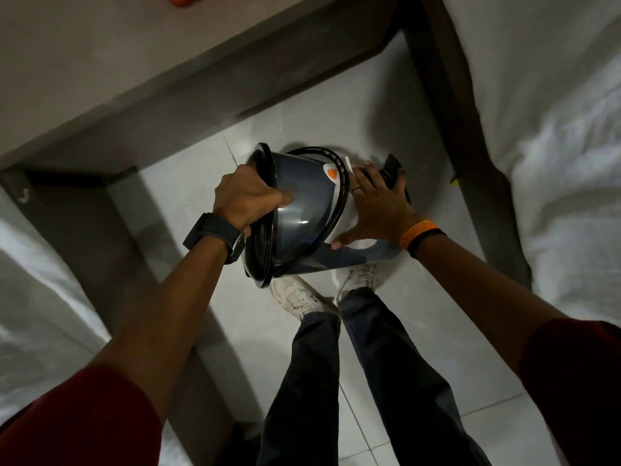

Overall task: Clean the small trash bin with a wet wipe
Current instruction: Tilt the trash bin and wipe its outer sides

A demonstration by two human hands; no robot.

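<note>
The small dark grey trash bin (302,203) is held tipped on its side above the floor, its black rim (260,250) facing left. My left hand (247,198) grips that rim, thumb on the bin's wall. My right hand (373,206) lies flat with fingers spread, pressing a white wet wipe (346,223) against the bin's wall near its base. A black wire handle (339,183) loops around the bin. A small white and orange sticker (331,171) sits on the wall near my right fingertips.
A grey table (134,62) stands to the left and behind, its leg (134,230) close to my left arm. White bedding (554,129) fills the right side, more white fabric (30,280) the left. My feet in white shoes (299,297) stand on pale floor tiles under the bin.
</note>
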